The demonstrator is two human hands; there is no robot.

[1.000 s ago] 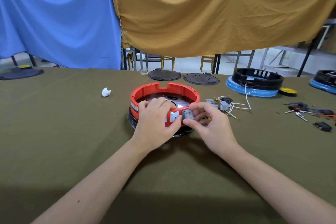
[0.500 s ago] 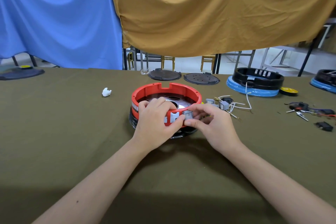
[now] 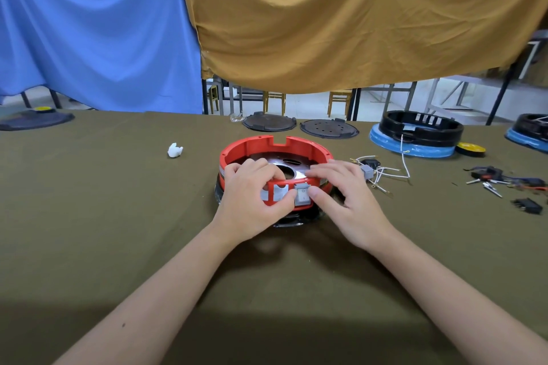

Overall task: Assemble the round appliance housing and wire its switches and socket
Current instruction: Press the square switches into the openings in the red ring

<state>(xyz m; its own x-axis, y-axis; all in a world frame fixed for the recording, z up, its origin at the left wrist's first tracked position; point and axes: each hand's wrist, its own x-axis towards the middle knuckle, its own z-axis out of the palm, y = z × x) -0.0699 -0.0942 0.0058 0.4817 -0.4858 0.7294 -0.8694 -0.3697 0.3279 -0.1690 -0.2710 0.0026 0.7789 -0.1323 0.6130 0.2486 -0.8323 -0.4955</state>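
Red housing ring (image 3: 275,144) gripped by left hand (image 3: 255,201); right hand (image 3: 347,198) presses grey switch (image 3: 302,194) into it.

**Work table and the items laid on it**

An olive cloth-covered table (image 3: 89,216) is shown. On it are laid a red housing (image 3: 252,145), a white scrap (image 3: 175,150), two dark discs (image 3: 269,122), loose wired switches (image 3: 374,170), blue-based housings (image 3: 415,133) and a yellow disc (image 3: 470,147).

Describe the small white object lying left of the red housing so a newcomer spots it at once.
Start at the red ring housing mid-table, where both hands work. Look left across the olive cloth: the crumpled white scrap lies alone there, the only white thing on that side, unlike the wired parts at right.
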